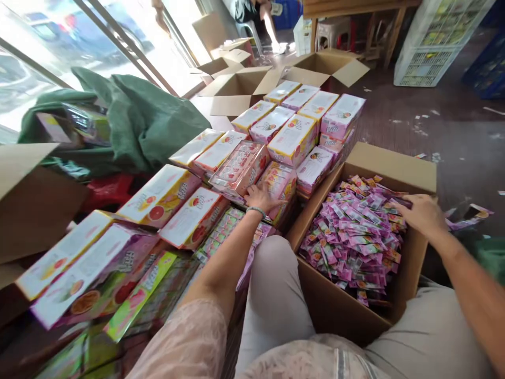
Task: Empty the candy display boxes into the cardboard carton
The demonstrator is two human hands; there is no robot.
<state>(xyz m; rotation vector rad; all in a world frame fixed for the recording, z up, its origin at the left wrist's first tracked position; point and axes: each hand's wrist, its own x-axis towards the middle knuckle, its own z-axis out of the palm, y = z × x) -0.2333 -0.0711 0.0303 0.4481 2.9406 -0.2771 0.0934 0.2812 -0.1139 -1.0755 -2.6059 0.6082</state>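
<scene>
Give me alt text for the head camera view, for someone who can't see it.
A person's left hand rests among rows of fruit-printed boxes, while the right hand is over the right side of an open carton heaped with small pink-and-purple sachets. Open cardboard boxes stand farther back, with green cloth to the left.

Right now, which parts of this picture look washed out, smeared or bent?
Head view: daylight bleaches the window at upper left; head view: green packages at lower left are smeared, while the left hand looks clearer; head view: the white crates at upper right lean outward, probably wide-lens distortion.
</scene>
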